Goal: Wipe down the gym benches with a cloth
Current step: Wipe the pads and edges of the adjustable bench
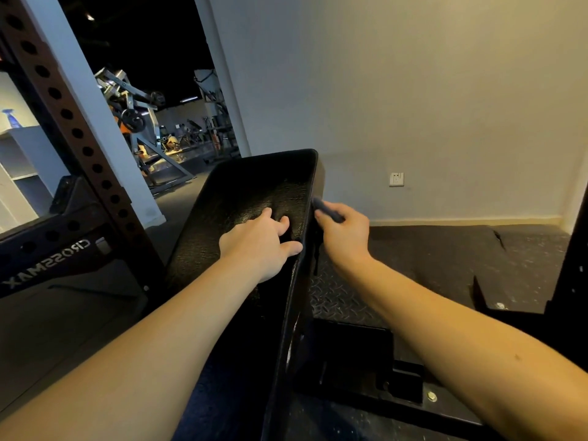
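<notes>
Close in, the left hand (261, 246) rests on the black gym bench (241, 192), fingers spread and loose, thumb at the pad's right edge. Just beside it, the right hand (343, 233) is curled round a dark cloth (324, 208) held against that edge. Farther off, a wall socket (396, 179) sits low on the wall.

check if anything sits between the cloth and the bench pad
Nothing visible does. The cloth in the right hand is right at the bench pad on its right edge; the left hand rests on its top, not between.
</notes>
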`<state>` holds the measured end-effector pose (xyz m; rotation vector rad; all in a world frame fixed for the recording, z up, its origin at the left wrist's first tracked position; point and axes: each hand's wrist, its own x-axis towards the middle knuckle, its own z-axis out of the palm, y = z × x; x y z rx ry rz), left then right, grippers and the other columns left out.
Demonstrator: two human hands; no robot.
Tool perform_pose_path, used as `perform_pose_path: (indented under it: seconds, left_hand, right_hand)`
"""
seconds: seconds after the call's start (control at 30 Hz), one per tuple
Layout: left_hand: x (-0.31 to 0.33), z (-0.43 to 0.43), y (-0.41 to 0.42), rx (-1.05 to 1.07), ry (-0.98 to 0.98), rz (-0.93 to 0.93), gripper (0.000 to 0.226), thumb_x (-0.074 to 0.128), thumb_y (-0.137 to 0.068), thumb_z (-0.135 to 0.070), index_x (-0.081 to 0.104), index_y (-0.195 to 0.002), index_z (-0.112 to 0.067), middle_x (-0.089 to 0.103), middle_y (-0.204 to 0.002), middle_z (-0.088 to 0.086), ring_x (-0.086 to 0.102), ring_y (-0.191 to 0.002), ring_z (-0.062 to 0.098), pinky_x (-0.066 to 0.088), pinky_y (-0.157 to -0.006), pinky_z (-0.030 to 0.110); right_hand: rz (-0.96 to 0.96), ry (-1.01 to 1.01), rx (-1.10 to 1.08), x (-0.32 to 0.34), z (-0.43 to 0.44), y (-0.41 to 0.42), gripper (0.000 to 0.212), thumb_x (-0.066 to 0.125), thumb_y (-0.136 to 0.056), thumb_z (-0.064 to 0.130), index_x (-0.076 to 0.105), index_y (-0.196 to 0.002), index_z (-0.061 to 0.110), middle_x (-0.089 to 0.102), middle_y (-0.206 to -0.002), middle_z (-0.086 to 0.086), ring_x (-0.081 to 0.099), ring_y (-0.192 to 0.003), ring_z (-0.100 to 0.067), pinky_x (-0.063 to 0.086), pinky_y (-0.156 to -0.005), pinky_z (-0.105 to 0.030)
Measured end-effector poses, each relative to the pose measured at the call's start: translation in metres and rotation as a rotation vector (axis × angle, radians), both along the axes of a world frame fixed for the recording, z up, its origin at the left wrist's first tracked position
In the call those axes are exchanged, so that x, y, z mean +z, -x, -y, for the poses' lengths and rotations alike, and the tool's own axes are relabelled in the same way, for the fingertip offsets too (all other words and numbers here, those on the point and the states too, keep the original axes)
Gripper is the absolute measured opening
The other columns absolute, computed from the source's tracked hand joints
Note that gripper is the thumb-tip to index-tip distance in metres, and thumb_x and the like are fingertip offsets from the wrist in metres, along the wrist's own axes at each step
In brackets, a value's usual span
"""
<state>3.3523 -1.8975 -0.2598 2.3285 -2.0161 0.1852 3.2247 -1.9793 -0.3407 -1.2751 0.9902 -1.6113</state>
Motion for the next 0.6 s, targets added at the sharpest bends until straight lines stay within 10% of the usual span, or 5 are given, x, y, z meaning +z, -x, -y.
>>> perform_pose_path:
  seconds: [0.27, 0.6]
  left_hand:
    - [0.001, 0.004, 0.0, 0.008, -0.014, 0.01, 0.069, 0.05, -0.095, -0.068, 0.027, -0.157, -0.045, 0.01, -0.17, -0.01, 0.028, -0.151, 0.032, 0.042, -0.108, 0.05]
    - [0.001, -0.002, 0.001, 0.0, 0.011, -0.007, 0.066, 0.049, -0.097, -0.065, 0.028, -0.157, -0.046, 0.011, -0.17, -0.01, 0.027, -0.151, 0.032, 0.04, -0.108, 0.048]
  right_hand:
    - [0.168, -0.142, -0.107, 0.079, 0.12, -0.004, 0.027, 0.068, -0.086, 0.005, 0.074, -0.07, 0.026, 0.077, -0.089, -0.001, 0.072, -0.091, -0.021, 0.058, -0.094, -0.043]
    - [0.019, -0.013, -0.053, 0.001, -0.016, -0.006, 0.016, 0.068, -0.095, 0.013, 0.076, -0.108, 0.018, 0.072, -0.106, 0.001, 0.067, -0.097, -0.009, 0.055, -0.087, -0.028]
